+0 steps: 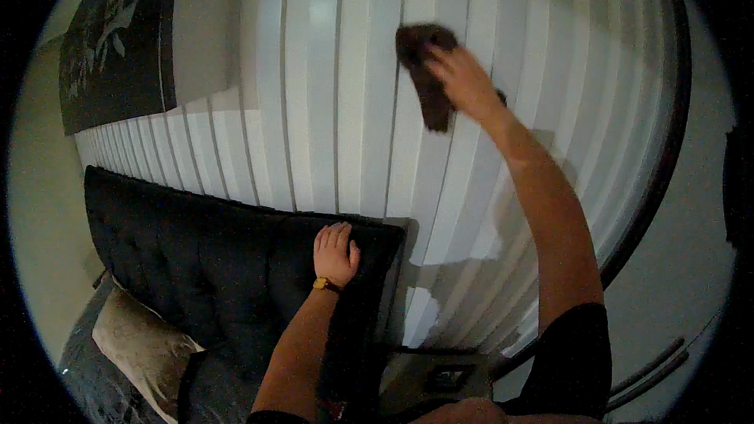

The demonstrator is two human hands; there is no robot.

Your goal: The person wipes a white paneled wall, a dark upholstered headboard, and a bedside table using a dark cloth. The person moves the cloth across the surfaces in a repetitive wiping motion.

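Plainly, the right hand (463,78) is raised high and far, fingers curled over a dark brown cloth (426,78) and pressing it flat against the white vertical slats (338,110) of the wall. The cloth looks soft, limp and light: its lower end droops below the hand in a loose fold, so it will bunch and slide unless it is kept under the palm. A good hold, I judge, is at its bunched upper part, with the fingers spread over it. The slats appear thin and may flex under a hard push. The left hand (335,253), with a gold-coloured watch (323,285) at its wrist, lies open, fingers together, on the top edge of the dark tufted headboard (196,251), nearer and lower. A pale pillow (141,341) lies at the near left.
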